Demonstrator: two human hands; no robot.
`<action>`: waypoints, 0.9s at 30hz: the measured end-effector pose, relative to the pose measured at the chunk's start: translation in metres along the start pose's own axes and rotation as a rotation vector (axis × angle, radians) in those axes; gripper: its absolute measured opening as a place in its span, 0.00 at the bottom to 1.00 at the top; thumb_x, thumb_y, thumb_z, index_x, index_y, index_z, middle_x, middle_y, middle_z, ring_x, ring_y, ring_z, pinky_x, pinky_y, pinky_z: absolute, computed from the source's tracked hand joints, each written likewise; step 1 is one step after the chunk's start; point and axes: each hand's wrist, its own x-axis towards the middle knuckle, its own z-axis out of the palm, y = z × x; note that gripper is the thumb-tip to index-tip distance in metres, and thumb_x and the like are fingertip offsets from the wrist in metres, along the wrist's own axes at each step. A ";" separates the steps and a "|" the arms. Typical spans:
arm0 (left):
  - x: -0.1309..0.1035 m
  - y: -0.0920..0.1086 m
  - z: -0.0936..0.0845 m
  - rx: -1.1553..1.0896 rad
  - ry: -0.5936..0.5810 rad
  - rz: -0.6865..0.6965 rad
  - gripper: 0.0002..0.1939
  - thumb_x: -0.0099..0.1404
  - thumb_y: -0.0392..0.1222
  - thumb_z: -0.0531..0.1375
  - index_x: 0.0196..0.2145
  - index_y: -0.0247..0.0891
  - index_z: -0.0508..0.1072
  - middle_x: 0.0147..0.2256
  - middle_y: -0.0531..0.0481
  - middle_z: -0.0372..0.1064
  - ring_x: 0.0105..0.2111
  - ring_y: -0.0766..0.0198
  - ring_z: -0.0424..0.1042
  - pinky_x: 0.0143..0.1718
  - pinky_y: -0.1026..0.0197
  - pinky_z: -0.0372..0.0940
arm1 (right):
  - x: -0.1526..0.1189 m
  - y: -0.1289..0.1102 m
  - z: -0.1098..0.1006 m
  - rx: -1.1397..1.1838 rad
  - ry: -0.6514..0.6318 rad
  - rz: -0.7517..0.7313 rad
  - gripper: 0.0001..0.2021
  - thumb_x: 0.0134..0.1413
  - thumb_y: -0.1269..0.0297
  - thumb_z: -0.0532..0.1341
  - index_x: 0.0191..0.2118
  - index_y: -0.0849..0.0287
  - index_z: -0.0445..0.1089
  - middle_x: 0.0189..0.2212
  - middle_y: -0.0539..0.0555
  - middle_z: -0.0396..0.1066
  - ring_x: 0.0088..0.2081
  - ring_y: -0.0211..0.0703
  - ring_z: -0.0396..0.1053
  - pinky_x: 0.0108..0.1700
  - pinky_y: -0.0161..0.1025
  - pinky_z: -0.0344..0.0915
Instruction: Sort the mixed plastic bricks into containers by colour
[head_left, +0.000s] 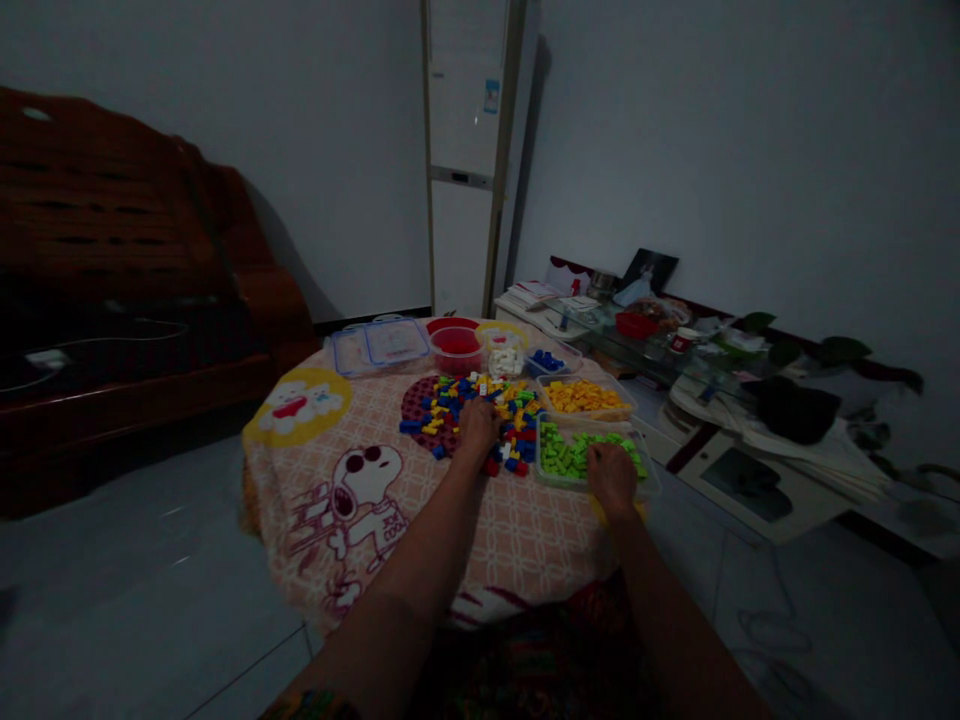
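Observation:
My left hand (478,425) is over a loose pile of mixed building bricks (448,408) in blue, yellow, red, white and green. Its fingers are curled down among the bricks, and whatever they pinch is hidden. Above the near right part of a clear plastic box of green bricks (562,455) is my right hand (611,475), its fingers bent and pressed together. Too little shows to tell what is in them. Just behind that box stands another clear box with yellow-orange bricks (585,396).
White bricks (506,362) and blue bricks (546,361) sit in containers farther back, beside a red tub (457,347). Clear lids with blue rims (381,345) lie at the back left. A patterned cloth (315,500) covers the round table. A cluttered glass-topped cabinet (637,345) stands right.

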 end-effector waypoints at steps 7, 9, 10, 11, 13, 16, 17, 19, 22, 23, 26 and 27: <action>0.001 -0.001 0.002 0.014 -0.002 0.023 0.10 0.64 0.43 0.62 0.38 0.35 0.80 0.45 0.39 0.73 0.49 0.51 0.69 0.48 0.57 0.65 | 0.001 0.002 0.002 0.007 -0.008 -0.010 0.13 0.63 0.69 0.55 0.32 0.60 0.76 0.34 0.57 0.77 0.36 0.41 0.68 0.40 0.37 0.52; 0.002 -0.002 0.002 -0.012 0.011 0.020 0.09 0.64 0.42 0.61 0.37 0.36 0.80 0.44 0.39 0.74 0.48 0.51 0.70 0.47 0.56 0.66 | 0.001 0.002 0.003 0.000 -0.007 -0.014 0.13 0.64 0.68 0.55 0.32 0.61 0.76 0.34 0.57 0.77 0.36 0.41 0.68 0.40 0.37 0.52; 0.002 -0.003 0.002 -0.035 0.020 0.021 0.09 0.63 0.41 0.61 0.37 0.36 0.80 0.44 0.40 0.74 0.47 0.52 0.70 0.48 0.57 0.66 | 0.001 0.002 0.003 -0.003 -0.006 -0.016 0.13 0.64 0.69 0.55 0.32 0.61 0.76 0.34 0.57 0.77 0.36 0.41 0.68 0.40 0.37 0.52; 0.002 -0.003 0.001 -0.067 0.031 0.023 0.08 0.63 0.41 0.62 0.37 0.37 0.80 0.43 0.41 0.74 0.47 0.52 0.70 0.48 0.57 0.66 | 0.001 0.002 0.003 -0.006 -0.006 -0.016 0.13 0.64 0.69 0.55 0.32 0.61 0.76 0.34 0.57 0.77 0.36 0.41 0.68 0.40 0.37 0.52; 0.003 -0.004 0.000 -0.149 0.069 0.025 0.08 0.62 0.39 0.62 0.38 0.36 0.79 0.42 0.42 0.75 0.47 0.54 0.71 0.49 0.57 0.65 | 0.001 0.002 0.003 -0.006 -0.007 -0.012 0.13 0.63 0.69 0.55 0.31 0.60 0.76 0.34 0.57 0.77 0.36 0.41 0.68 0.40 0.37 0.52; 0.003 0.000 -0.003 -0.286 0.107 0.049 0.09 0.61 0.37 0.62 0.40 0.36 0.78 0.42 0.44 0.76 0.44 0.57 0.73 0.50 0.58 0.66 | 0.001 0.001 0.003 0.000 -0.010 -0.003 0.13 0.63 0.69 0.55 0.31 0.60 0.76 0.34 0.57 0.77 0.36 0.41 0.68 0.39 0.37 0.52; 0.002 0.003 -0.004 -0.334 0.102 0.073 0.09 0.61 0.36 0.62 0.40 0.36 0.78 0.41 0.45 0.77 0.43 0.58 0.73 0.49 0.58 0.66 | 0.001 0.001 0.002 0.002 -0.011 -0.003 0.13 0.64 0.69 0.55 0.32 0.60 0.76 0.34 0.57 0.77 0.36 0.41 0.68 0.39 0.37 0.53; -0.002 0.012 -0.005 -0.418 0.065 0.142 0.10 0.61 0.36 0.62 0.41 0.36 0.78 0.40 0.46 0.77 0.39 0.60 0.74 0.46 0.60 0.67 | 0.001 0.000 0.002 0.005 -0.013 -0.003 0.14 0.64 0.68 0.55 0.32 0.60 0.76 0.34 0.57 0.77 0.37 0.42 0.69 0.39 0.37 0.53; -0.012 0.030 -0.005 -0.489 -0.006 0.263 0.10 0.61 0.37 0.63 0.41 0.37 0.78 0.39 0.47 0.77 0.38 0.62 0.74 0.44 0.61 0.68 | 0.001 -0.001 0.001 0.002 -0.014 0.007 0.14 0.64 0.68 0.55 0.32 0.60 0.77 0.34 0.57 0.77 0.37 0.42 0.68 0.39 0.37 0.53; -0.016 0.036 -0.004 -0.497 -0.028 0.315 0.10 0.61 0.37 0.64 0.41 0.37 0.79 0.39 0.47 0.77 0.38 0.61 0.74 0.45 0.61 0.68 | 0.001 -0.001 0.001 0.001 -0.013 0.007 0.14 0.64 0.68 0.55 0.33 0.60 0.77 0.34 0.57 0.77 0.36 0.42 0.68 0.39 0.37 0.53; -0.022 0.048 -0.001 -0.492 -0.063 0.477 0.11 0.62 0.39 0.64 0.44 0.40 0.79 0.41 0.46 0.77 0.44 0.59 0.74 0.49 0.59 0.67 | 0.001 0.000 0.001 0.006 -0.007 -0.004 0.13 0.63 0.69 0.55 0.32 0.60 0.77 0.33 0.57 0.77 0.35 0.41 0.68 0.38 0.37 0.53; -0.023 0.049 0.000 -0.483 -0.058 0.508 0.12 0.63 0.39 0.64 0.45 0.41 0.79 0.42 0.46 0.77 0.46 0.58 0.74 0.51 0.58 0.67 | 0.001 0.000 0.001 0.009 -0.003 -0.006 0.13 0.63 0.69 0.55 0.32 0.60 0.76 0.33 0.57 0.76 0.35 0.41 0.67 0.38 0.37 0.53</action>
